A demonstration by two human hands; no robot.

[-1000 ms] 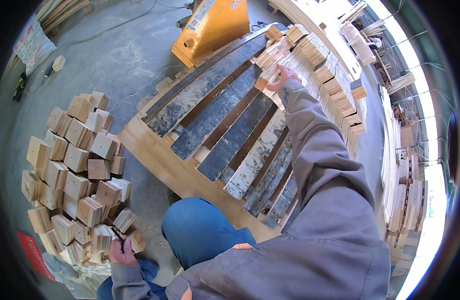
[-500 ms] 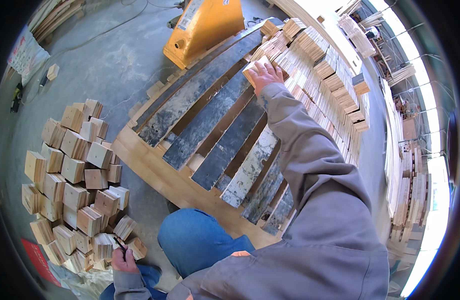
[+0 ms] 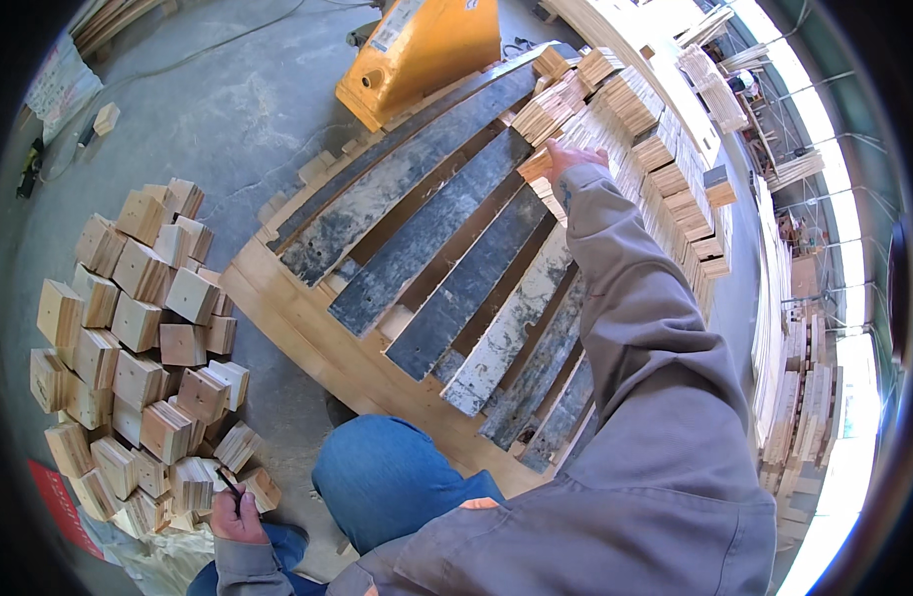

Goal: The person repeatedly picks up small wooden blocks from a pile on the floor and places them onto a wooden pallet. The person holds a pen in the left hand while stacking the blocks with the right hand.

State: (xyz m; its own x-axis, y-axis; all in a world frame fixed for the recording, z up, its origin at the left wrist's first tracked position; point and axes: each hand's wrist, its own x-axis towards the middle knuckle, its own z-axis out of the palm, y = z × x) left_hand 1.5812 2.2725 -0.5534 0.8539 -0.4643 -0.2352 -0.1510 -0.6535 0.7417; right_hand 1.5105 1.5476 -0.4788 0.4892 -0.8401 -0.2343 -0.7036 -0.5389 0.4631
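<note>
My left hand (image 3: 238, 517) is closed around a slim dark pen (image 3: 229, 484), low beside a heap of square plywood blocks (image 3: 139, 382). My right arm reaches far forward over a slatted pallet (image 3: 446, 273). At its end my right hand (image 3: 575, 159) grips a plywood block (image 3: 536, 167) at the near left edge of tightly packed rows of plywood pieces (image 3: 615, 134). The fingers are partly hidden by the hand itself and the sleeve.
A yellow metal machine (image 3: 417, 60) stands beyond the pallet's far left side. On the concrete floor at left lie a loose block (image 3: 106, 119) and a dark green tool (image 3: 30, 167). Long boards (image 3: 769, 318) and stacked timber line the right side.
My right hand has moved right and slightly toward me, to the edge of the packed rows, with the block. My left hand still holds the pen. The view has shifted slightly.
</note>
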